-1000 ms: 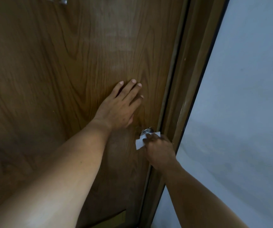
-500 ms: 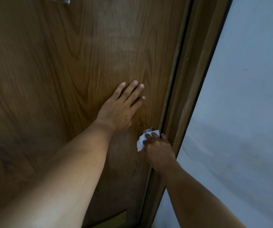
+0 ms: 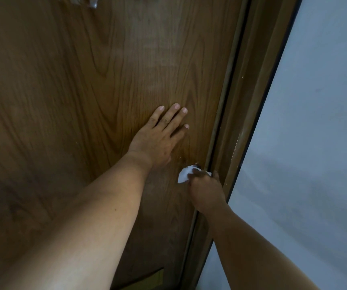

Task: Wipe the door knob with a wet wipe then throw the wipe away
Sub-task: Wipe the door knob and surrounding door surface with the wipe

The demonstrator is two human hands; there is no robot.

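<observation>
At the knob, right hand (image 3: 207,190) grips wipe (image 3: 184,174).

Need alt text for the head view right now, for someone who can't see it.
The right hand presses a white wet wipe around the door knob, which is almost hidden. The left hand lies flat on the wooden door just above.

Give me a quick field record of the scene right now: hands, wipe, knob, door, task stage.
left hand: flat on the door, fingers spread, holding nothing
right hand: closed around the wipe at the knob
wipe: white, crumpled, a corner sticking out left of the right hand
knob: almost wholly hidden under wipe and hand
door: brown wood grain, its edge against the frame
wall: pale, right of the frame
task stage: wiping; wipe not yet thrown away
</observation>
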